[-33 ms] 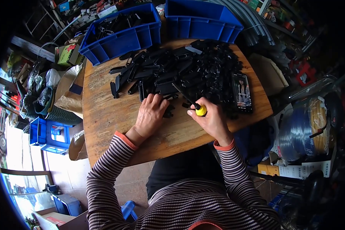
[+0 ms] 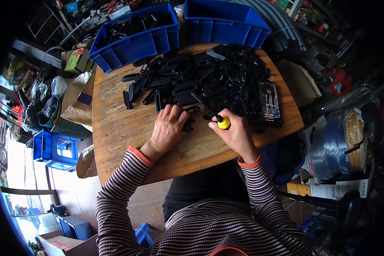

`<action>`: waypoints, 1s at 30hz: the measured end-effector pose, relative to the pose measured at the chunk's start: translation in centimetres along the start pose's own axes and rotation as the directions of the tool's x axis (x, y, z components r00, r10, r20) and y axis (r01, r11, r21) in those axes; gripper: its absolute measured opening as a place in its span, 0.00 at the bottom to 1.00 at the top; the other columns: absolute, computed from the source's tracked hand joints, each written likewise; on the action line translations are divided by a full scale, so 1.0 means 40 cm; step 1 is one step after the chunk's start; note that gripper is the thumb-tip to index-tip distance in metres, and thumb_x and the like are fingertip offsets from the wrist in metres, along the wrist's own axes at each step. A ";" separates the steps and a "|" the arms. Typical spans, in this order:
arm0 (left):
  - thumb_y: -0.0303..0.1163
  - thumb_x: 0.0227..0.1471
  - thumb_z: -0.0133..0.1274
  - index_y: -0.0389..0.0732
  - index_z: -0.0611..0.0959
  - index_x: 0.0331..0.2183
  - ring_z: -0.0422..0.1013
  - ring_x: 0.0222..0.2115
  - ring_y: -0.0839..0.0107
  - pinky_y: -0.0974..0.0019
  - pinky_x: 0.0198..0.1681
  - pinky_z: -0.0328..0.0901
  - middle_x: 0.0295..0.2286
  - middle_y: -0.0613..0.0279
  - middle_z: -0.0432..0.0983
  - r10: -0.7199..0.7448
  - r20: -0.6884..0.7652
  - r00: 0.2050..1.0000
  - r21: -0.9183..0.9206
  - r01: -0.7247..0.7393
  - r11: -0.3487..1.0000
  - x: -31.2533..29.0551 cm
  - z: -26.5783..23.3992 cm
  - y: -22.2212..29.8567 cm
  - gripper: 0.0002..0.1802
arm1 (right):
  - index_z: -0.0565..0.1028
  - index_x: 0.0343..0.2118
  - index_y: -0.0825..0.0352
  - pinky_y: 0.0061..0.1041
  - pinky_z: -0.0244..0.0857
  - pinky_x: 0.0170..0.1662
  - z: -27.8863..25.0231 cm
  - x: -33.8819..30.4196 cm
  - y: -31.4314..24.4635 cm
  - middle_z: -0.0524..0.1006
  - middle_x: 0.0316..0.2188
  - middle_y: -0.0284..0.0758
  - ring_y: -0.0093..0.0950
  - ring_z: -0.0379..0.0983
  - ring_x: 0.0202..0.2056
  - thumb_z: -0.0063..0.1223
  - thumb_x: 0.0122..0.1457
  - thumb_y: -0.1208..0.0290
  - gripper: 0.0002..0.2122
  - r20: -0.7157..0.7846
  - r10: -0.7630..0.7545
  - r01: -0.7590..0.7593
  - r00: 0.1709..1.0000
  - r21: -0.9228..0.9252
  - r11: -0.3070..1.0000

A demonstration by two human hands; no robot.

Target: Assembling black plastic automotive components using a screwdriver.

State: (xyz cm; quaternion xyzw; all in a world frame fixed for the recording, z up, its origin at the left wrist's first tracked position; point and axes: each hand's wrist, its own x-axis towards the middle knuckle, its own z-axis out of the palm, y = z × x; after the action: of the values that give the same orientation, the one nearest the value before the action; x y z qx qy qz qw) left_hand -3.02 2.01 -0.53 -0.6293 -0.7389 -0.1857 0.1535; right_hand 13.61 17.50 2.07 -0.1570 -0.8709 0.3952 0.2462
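My left hand (image 2: 168, 126) rests low over the table, its fingers curled and closed on a small black plastic part (image 2: 193, 109) that pokes out past the fingertips. Most of that part is hidden by the hand. My right hand (image 2: 237, 133) is wrapped round the yellow and black handle of a screwdriver (image 2: 222, 122). Its dark shaft slants up and left, the tip over the near edge of a pile of black plastic parts (image 2: 192, 81). A few small dark pieces (image 2: 188, 124) lie beside my left fingers.
Behind the pile stand two blue bins, the left one (image 2: 136, 45) holding black parts, the right one (image 2: 226, 32) with its inner walls showing. A phone (image 2: 269, 103) with a lit screen lies at the right of the wooden table (image 2: 119, 141). Paper bags and cable coils (image 2: 339, 141) crowd the sides.
The black part at my left fingertips has turned slightly and shows more beyond the fingers. The right hand and screwdriver stay in place.
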 end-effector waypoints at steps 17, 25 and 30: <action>0.25 0.38 0.53 0.40 0.76 0.38 0.69 0.37 0.60 0.60 0.41 0.68 0.39 0.56 0.71 -0.002 0.097 0.995 -0.414 0.043 0.909 -0.046 -0.053 0.007 0.19 | 0.73 0.31 0.69 0.21 0.67 0.31 0.005 -0.011 0.005 0.79 0.27 0.35 0.24 0.75 0.27 0.62 0.53 0.73 0.09 -0.045 -0.013 0.013 0.999 0.000 1.000; 0.28 0.37 0.55 0.35 0.76 0.38 0.70 0.38 0.58 0.61 0.39 0.68 0.43 0.50 0.72 0.211 0.078 0.974 -0.128 -0.200 0.971 -0.076 -0.054 0.127 0.20 | 0.73 0.32 0.69 0.27 0.66 0.28 -0.006 0.000 0.002 0.76 0.24 0.40 0.36 0.74 0.25 0.62 0.50 0.75 0.09 -0.038 -0.125 0.123 0.991 -0.046 0.991; 0.30 0.42 0.53 0.37 0.76 0.37 0.69 0.38 0.63 0.67 0.41 0.67 0.41 0.52 0.71 0.467 0.068 0.882 -0.181 -0.449 0.875 -0.075 -0.048 0.154 0.16 | 0.74 0.31 0.69 0.29 0.66 0.29 -0.018 -0.004 0.004 0.76 0.25 0.41 0.38 0.75 0.27 0.61 0.50 0.76 0.08 0.005 -0.062 0.062 0.998 -0.099 0.993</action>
State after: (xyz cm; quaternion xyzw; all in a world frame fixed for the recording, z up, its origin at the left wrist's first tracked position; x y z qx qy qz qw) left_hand 3.54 -0.67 0.29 -0.8058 -0.5587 -0.1679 0.1017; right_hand 14.14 17.97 2.30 -0.1416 -0.8942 0.3439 0.2493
